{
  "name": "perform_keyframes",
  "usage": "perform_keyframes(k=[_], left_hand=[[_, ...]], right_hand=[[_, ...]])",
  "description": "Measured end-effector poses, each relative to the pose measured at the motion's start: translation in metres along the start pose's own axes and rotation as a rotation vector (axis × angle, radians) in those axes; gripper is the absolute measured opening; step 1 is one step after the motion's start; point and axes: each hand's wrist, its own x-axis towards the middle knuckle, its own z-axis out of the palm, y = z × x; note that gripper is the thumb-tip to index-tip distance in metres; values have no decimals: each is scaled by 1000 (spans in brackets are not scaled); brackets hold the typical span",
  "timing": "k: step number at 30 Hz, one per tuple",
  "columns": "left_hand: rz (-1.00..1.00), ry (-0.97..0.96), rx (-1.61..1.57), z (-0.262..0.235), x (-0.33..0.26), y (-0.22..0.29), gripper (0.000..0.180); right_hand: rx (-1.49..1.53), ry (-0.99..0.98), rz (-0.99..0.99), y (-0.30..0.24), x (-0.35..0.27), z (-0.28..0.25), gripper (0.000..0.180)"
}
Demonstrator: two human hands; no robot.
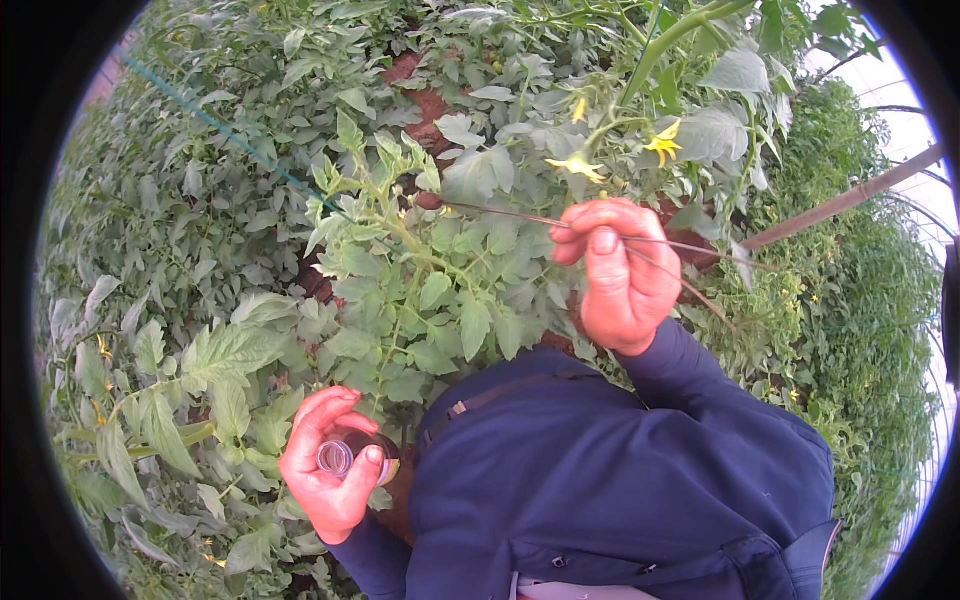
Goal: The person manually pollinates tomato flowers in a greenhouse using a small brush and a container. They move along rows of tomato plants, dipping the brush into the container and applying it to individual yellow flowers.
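Observation:
My left hand, low on the left, is curled round a small bottle. Its round mouth faces up, uncapped; the contents are too dark to make out. My right hand pinches a thin wire stick between thumb and fingers. The stick points left and ends in a dark brown, rounded tip. That tip is beside the top of a tomato plant, among its small shoots; whether it touches them I cannot tell. Two thin ends stick out behind the right hand.
Yellow tomato flowers hang on a thick stem just above my right hand. A blue-green string runs from upper left to the plant. A brown pole slants in from the right. Dense foliage surrounds me, with reddish soil between.

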Motion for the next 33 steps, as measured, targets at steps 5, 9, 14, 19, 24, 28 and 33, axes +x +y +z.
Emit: perform_keyframes(k=[5,9,14,19,24,28,33], left_hand=[[4,39,-8,7,-3,-4,58],[2,40,-30,7,-2,-7,57],[-36,57,-36,1,-6,-4,56],[-1,71,-51,-4,-1,-7,57],[-9,102,-40,-4,-4,2,54],[48,78,-52,-3,-1,13,52],[87,111,-49,-13,-7,30,49]], right_hand=[[-90,-74,64,19,-7,9,11],[-179,-207,113,30,-6,14,18],[-252,-180,44,25,2,12,16],[-308,-183,49,23,11,11,16],[-170,-93,256,19,10,6,13],[-37,-86,347,18,10,1,17],[-59,-103,257,16,6,7,18]])
